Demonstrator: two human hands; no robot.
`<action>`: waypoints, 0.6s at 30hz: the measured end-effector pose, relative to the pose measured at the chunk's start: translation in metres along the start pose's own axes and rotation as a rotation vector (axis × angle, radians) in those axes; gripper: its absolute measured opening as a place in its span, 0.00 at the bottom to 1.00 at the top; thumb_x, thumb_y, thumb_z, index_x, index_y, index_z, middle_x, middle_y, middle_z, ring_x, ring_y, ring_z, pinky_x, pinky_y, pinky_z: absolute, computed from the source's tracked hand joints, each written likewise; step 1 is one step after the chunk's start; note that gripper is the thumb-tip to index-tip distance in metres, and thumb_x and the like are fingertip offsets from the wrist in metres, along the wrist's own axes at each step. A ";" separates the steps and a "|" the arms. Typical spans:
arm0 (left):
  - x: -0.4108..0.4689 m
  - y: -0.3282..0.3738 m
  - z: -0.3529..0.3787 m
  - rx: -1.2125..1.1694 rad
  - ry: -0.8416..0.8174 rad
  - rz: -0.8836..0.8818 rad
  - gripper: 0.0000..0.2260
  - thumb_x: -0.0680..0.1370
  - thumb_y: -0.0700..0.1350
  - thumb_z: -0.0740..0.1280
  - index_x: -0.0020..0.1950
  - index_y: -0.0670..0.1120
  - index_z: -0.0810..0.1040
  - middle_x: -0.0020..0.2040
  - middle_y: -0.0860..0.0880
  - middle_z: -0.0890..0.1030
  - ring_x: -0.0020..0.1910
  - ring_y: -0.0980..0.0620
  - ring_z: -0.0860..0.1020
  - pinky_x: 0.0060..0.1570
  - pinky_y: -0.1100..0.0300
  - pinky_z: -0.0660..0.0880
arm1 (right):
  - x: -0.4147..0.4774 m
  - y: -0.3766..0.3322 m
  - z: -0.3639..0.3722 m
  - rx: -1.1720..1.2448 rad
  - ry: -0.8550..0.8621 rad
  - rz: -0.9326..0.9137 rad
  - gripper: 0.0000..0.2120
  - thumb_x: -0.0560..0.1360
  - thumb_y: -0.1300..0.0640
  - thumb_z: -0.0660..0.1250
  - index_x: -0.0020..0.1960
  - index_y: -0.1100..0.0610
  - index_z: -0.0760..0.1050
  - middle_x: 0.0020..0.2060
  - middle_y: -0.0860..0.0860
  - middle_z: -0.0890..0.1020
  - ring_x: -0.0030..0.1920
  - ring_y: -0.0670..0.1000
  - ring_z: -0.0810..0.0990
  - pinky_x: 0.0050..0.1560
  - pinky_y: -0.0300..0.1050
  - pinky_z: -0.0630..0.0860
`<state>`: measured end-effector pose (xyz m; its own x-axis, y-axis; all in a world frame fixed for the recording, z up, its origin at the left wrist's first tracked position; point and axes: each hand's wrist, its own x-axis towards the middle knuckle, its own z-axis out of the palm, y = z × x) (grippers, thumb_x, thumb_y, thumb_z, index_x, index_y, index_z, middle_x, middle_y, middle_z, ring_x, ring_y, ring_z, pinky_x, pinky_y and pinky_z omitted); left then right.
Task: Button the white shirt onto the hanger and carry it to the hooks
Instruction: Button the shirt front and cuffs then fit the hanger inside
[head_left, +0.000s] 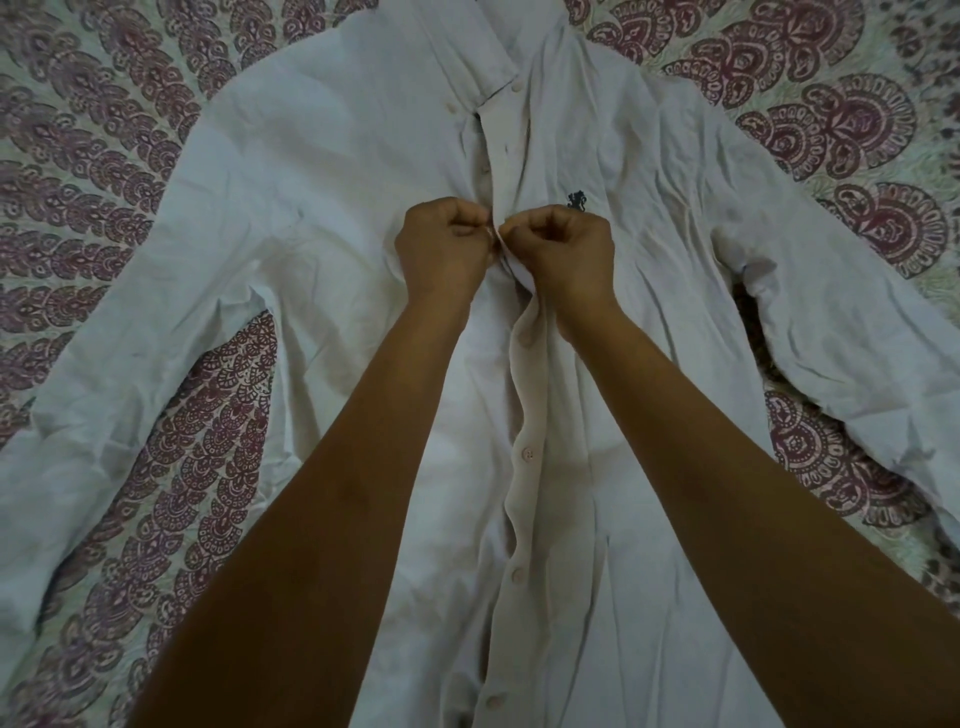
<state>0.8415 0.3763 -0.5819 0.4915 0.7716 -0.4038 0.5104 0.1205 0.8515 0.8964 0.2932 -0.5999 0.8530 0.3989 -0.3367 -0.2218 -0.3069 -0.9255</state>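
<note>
The white shirt (322, 171) lies flat, front side up, on a patterned bedspread (831, 119). Its collar (467, 57) points towards the top of the view and its hem runs out of frame at the bottom. The sleeves (104, 395) are spread outwards to either side, both heavily creased. The button strip (519, 395) runs down the centre of the garment. Pale buttons (527, 453) show along it below the hands, and more show above them towards the collar. Whether the lower ones are fastened cannot be told. A small dark emblem (576, 200) sits on the chest panel, just beyond the knuckles of the right hand (563, 254).

Both hands work at chest height on the strip, knuckles up, and nearly touch each other. The left hand (441, 249) is curled tight, thumb and fingertips pinching the cloth edge on its side of the opening. The right hand is curled likewise and pinches the facing edge, lifting a short fold of it. The fingertips of the two hands meet at one spot (whether a button sits between them is hidden by the fingers). Both forearms (363, 467) are bare and reach in from the bottom of the view over the lower shirt front.
</note>
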 end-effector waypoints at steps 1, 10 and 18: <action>0.000 0.001 0.001 -0.001 0.001 -0.007 0.12 0.69 0.30 0.66 0.35 0.46 0.78 0.33 0.49 0.79 0.39 0.47 0.81 0.46 0.54 0.81 | -0.002 0.000 0.002 -0.035 0.032 -0.027 0.02 0.70 0.64 0.70 0.41 0.60 0.81 0.34 0.47 0.81 0.36 0.40 0.80 0.44 0.31 0.76; -0.006 -0.003 0.006 -0.117 -0.026 -0.053 0.09 0.72 0.39 0.70 0.33 0.48 0.79 0.35 0.47 0.81 0.40 0.49 0.81 0.52 0.50 0.79 | -0.021 0.014 0.017 -0.106 0.231 -0.172 0.04 0.73 0.59 0.68 0.45 0.59 0.78 0.40 0.52 0.83 0.39 0.48 0.81 0.43 0.40 0.79; -0.008 -0.003 0.006 -0.218 0.042 0.001 0.05 0.72 0.38 0.70 0.39 0.47 0.78 0.36 0.50 0.81 0.37 0.56 0.80 0.47 0.58 0.79 | -0.026 0.007 0.020 0.007 0.237 -0.191 0.03 0.73 0.61 0.68 0.45 0.60 0.77 0.35 0.44 0.79 0.34 0.39 0.79 0.40 0.30 0.76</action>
<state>0.8403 0.3663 -0.5835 0.4595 0.7969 -0.3922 0.3425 0.2485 0.9061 0.8635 0.2979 -0.6015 0.9658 0.2362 -0.1072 -0.0490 -0.2396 -0.9696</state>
